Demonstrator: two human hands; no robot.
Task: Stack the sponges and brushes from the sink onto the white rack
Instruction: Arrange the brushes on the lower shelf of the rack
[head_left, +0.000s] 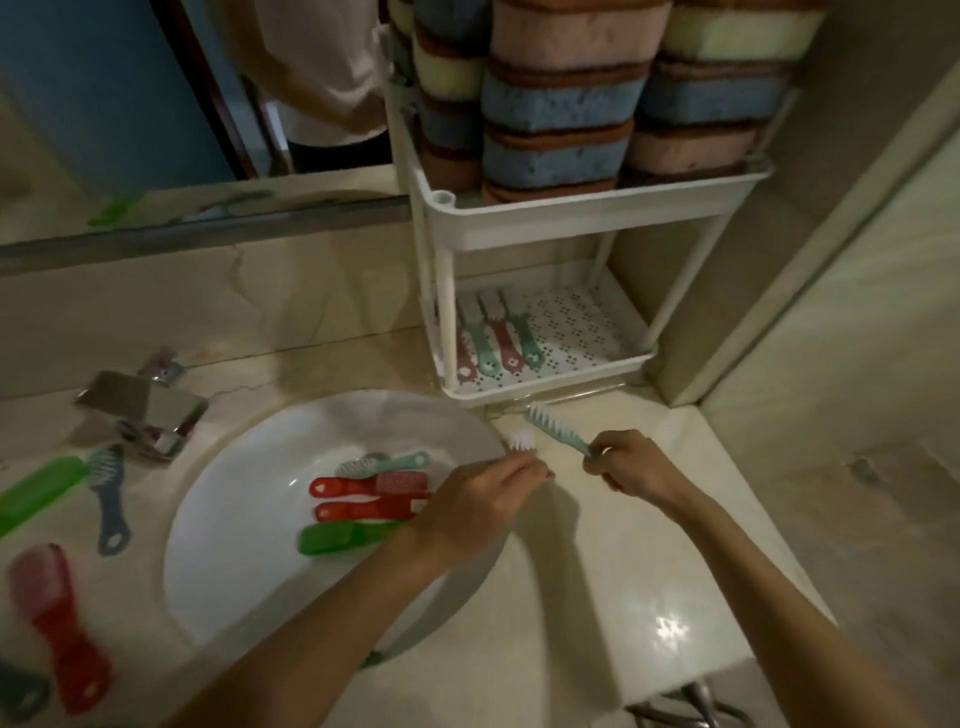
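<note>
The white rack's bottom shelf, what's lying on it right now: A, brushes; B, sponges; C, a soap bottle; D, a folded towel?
A: pink and green brushes lie side by side on the bottom shelf of the white rack, while the sponges are stacked on its top shelf.
</note>
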